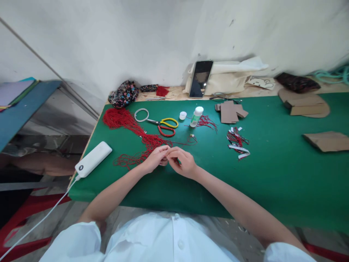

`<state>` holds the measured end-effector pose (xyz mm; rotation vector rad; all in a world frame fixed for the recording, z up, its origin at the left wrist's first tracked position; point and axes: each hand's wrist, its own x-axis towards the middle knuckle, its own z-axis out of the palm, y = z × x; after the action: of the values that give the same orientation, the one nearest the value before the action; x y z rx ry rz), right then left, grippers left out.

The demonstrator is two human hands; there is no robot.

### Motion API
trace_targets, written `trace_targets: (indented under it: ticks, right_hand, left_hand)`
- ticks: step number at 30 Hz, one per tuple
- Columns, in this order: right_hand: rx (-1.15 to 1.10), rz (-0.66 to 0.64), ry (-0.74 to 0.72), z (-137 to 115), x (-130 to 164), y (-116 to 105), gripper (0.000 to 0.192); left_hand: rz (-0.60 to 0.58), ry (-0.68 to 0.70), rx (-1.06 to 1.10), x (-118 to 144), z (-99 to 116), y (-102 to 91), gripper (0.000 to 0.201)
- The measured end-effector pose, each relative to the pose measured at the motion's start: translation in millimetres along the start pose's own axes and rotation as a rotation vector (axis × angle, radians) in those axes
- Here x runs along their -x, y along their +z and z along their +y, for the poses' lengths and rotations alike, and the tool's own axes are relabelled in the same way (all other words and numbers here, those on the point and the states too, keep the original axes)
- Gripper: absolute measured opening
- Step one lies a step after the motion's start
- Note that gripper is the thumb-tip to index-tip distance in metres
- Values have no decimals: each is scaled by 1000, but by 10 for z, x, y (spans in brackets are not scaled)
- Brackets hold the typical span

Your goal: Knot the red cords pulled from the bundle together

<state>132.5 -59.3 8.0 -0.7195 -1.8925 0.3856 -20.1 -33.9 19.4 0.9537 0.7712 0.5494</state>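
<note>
My left hand (157, 159) and my right hand (183, 162) meet fingertip to fingertip just above the green table mat (174, 191). Both are closed in a pinch. A thin red cord (182, 143) runs from a small bead-like piece (192, 135) back to the fingers of my left hand, where it disappears. What my right fingertips pinch is hidden. Beyond my left hand spreads a loose heap of red cords (154, 141). Scissors (160, 125) with one yellow and one red handle lie past the hands, near a pale ring (141, 115).
Behind the hands stand a small bottle (196, 117) and its white cap (183, 115). A phone (201, 79) leans at the back. A white power bank (93, 159) with a cable lies left. Cardboard pieces (230, 111) and a red cord bundle (236, 140) lie right.
</note>
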Motion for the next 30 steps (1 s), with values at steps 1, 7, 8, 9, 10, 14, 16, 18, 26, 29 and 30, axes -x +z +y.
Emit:
trace_targets:
  ticks: [1,7,8,9,10,14,16,18,26,29,30]
  right_hand:
    - [-26,1,32,-6,0,5,10]
    - [-147,18,267,-19,-16,12,6]
    - [-170,22,305,-20,-24,9,4]
    - [-193,29,336,-19,-33,6,4]
    - [-212,40,356,-18,-43,1,3]
    - [-229,54,376,-8,-79,-33,3]
    - [-226,37,369,-1,-92,-55,8]
    - [-230,26,363,8,-104,-75,12]
    - [-238,50,371,54,-149,-158,9]
    - [-242,58,397,66,-155,-169,7]
    - [-244,59,407,67,-156,-169,7]
  left_hand:
    - [1,-3,-2,-6,-9,-6,35]
    - [-1,-23,1,-32,-34,-21,29]
    - [-8,-20,6,-35,-36,-23,28]
    - [-18,-16,9,-38,-37,-25,27]
    - [-29,-12,12,-40,-37,-27,27]
    - [-46,0,17,-38,-24,-30,29]
    - [-45,-3,10,-31,-8,-27,30]
    - [-40,-9,1,-25,6,-26,32]
    - [-34,-4,-14,-28,4,-56,31]
    - [-31,-2,-21,-35,-1,-70,30]
    - [-31,-1,-23,-38,-2,-74,29]
